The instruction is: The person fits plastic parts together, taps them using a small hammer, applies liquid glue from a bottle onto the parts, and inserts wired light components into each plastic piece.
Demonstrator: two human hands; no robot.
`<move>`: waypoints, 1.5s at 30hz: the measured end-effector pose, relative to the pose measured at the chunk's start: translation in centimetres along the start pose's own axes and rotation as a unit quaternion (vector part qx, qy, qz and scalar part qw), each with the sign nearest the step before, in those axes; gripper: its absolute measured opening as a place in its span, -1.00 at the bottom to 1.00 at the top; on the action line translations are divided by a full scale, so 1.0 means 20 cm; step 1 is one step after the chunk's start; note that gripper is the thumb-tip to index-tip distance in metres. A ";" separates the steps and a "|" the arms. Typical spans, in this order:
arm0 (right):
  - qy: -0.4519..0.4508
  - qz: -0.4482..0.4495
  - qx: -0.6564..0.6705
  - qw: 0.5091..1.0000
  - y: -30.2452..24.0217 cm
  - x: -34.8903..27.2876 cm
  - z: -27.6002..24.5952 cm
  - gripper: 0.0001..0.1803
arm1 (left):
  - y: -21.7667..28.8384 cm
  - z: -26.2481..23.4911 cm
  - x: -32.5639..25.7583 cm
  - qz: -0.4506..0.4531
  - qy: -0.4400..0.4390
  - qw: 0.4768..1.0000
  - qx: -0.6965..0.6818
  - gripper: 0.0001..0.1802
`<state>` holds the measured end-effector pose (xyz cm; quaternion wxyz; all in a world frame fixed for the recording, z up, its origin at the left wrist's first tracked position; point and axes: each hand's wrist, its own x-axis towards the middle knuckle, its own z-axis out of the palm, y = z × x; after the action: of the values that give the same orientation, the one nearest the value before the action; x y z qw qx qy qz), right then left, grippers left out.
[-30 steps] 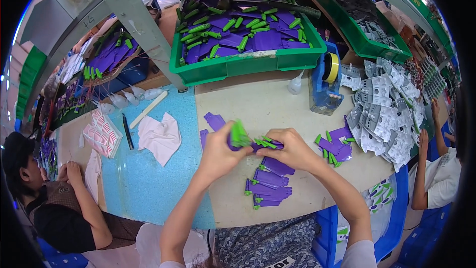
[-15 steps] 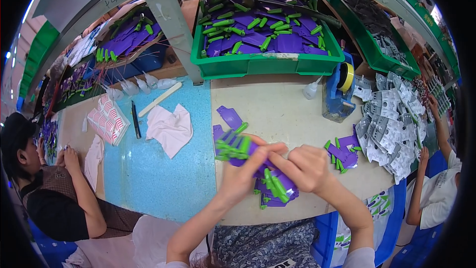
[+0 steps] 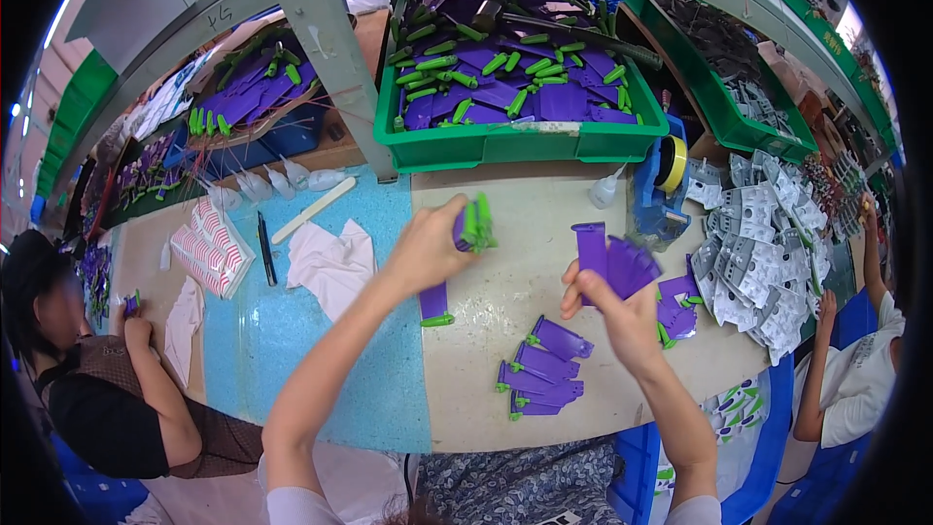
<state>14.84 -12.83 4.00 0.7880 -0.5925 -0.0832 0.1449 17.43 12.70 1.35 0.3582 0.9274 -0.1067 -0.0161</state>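
My left hand (image 3: 426, 241) is closed round a bunch of flat purple plastic pieces with green ends (image 3: 476, 224), raised over the middle of the table. Another purple piece (image 3: 433, 303) lies below this hand, its green end toward me. Off to the right, my right hand (image 3: 630, 319) grips a fan of purple pieces (image 3: 630, 267); no green ends show on these, and the fan is partly blurred. Between my forearms, several purple pieces with green ends (image 3: 546, 367) lie overlapping on the table. A smaller group of them (image 3: 676, 309) sits beyond my right wrist.
A green crate (image 3: 525, 144) heaped with similar pieces stands at the back. Right of it are a blue tape dispenser (image 3: 656, 204), a small white bottle (image 3: 604, 191) and stacked grey parts (image 3: 758, 243). A white cloth (image 3: 330, 262) lies left. Co-workers sit on both sides.
My hands have parted, each with purple pieces in it. The left has gone up and left, the right a little to the right. More of the pieces on the table now show.
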 end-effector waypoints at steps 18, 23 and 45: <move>-0.052 0.027 -0.105 0.993 0.03 -0.04 0.20 -0.82 | 0.36 0.16 -0.36 -0.132 0.104 0.672 -0.721 -0.72; -0.099 0.178 -0.027 0.979 -0.01 -0.04 0.11 -0.77 | 0.35 0.19 -0.33 -0.053 -0.016 0.673 -0.737 -0.60; 0.041 -0.091 -0.154 0.983 0.12 0.02 0.00 -0.84 | 0.06 0.31 -0.47 -0.050 0.302 0.920 0.245 -0.64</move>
<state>14.85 -12.12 1.61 0.6998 -0.7025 -0.1254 0.0336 7.41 9.68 -2.86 0.1340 0.9510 0.0522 0.2735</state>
